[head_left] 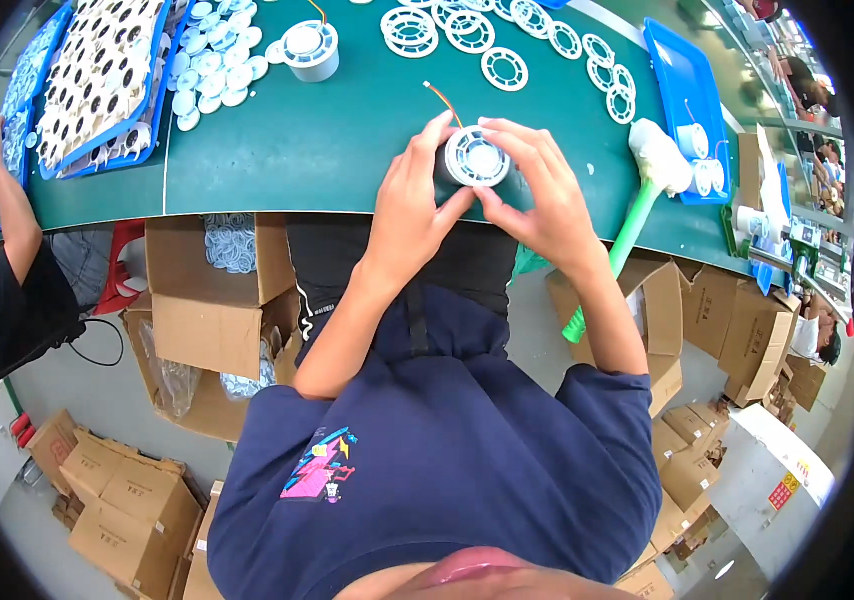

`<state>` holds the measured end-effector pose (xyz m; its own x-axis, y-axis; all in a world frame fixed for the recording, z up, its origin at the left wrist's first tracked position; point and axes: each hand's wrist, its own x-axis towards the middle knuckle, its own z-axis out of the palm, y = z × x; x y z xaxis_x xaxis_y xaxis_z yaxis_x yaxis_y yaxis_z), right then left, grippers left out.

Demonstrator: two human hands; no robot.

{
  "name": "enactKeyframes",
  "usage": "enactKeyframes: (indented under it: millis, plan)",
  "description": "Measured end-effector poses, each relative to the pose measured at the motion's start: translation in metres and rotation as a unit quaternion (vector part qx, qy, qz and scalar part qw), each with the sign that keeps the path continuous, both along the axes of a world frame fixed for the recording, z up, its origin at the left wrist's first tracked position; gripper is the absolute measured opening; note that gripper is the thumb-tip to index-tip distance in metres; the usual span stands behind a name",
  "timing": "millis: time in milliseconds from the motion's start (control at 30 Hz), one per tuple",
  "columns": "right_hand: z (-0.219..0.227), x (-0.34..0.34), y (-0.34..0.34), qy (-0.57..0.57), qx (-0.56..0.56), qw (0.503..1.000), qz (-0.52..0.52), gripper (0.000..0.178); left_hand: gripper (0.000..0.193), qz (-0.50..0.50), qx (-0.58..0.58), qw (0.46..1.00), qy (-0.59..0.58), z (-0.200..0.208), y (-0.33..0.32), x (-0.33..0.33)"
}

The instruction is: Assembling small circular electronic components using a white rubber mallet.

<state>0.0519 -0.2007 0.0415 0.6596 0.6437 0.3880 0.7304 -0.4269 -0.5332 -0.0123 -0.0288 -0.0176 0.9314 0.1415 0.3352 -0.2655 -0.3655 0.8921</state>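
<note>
Near the table's front edge I hold a round white plastic housing (478, 158) with a slotted ring on its top. A thin orange-brown cable with a small white plug (439, 95) sticks out of its far side. My left hand (413, 190) wraps its left side, and my right hand (537, 185) grips its right side, fingers curved round the rim. The housing's lower part is hidden by my fingers. Farther off to the left stands a similar white housing (311, 52) with its own cable. A mallet with a green handle (637, 220) and a whitish wrapped head lies right of my right hand.
Several white slotted rings (505, 69) lie at the back of the green table (247, 160). White discs (212, 70) are heaped left, beside stacked blue trays (97, 90). A blue tray (682, 70) at right holds similar housings. Cardboard boxes (212, 335) stand below; another person (12, 260) works at far left.
</note>
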Motion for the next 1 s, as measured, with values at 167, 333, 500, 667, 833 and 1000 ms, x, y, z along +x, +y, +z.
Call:
enactKeyframes:
  millis: [167,333,500,667,833,1000]
  plan:
    - [-0.002,-0.002,-0.005,0.039,0.033,0.999,0.004,0.06,0.083,-0.006,0.002,1.0,0.001,0.0,0.003,-0.001]
    - [-0.013,-0.004,-0.007,0.047,0.07,0.996,-0.016,0.063,0.083,-0.009,0.01,1.0,0.001,0.0,0.003,-0.001]
    - [-0.006,-0.005,0.0,0.062,0.043,0.997,-0.012,0.061,0.082,-0.014,0.035,0.999,-0.009,-0.001,0.005,0.0]
    - [-0.001,-0.007,0.007,0.083,0.026,0.996,-0.034,0.059,0.082,-0.004,0.041,0.999,-0.012,-0.002,0.004,-0.001]
    - [0.004,-0.008,0.006,0.054,-0.008,0.998,-0.029,0.058,0.082,-0.006,0.041,0.999,-0.011,-0.002,0.004,-0.001]
    - [0.008,-0.013,0.008,0.102,-0.013,0.993,-0.057,0.058,0.082,-0.003,0.05,0.999,-0.007,-0.003,0.003,-0.002]
